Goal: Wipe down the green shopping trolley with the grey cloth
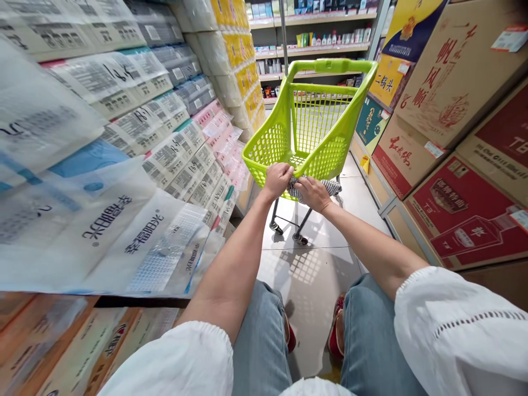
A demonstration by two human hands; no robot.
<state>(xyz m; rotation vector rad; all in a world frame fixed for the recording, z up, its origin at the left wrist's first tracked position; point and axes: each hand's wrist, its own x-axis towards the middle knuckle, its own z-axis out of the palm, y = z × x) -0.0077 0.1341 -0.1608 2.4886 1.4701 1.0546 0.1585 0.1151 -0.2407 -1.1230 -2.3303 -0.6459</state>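
Observation:
Both my hands are together at the near edge of a lime-green shopping cart, whose perforated basket looks bare inside. A black-and-white striped cloth lies bunched against that edge. My left hand is closed in a fist at the cloth's left end, close to the rim; its fingertips are hidden. Just to the right, my right hand has its fingers curled over the cloth, pressing it near the rim. Part of the cloth sticks out beyond the right hand.
Plastic-wrapped paper packs are stacked high along the left. Cardboard cartons line the right side. Shelves of bottles stand behind the cart. Dark caster wheels rest on the tiled floor.

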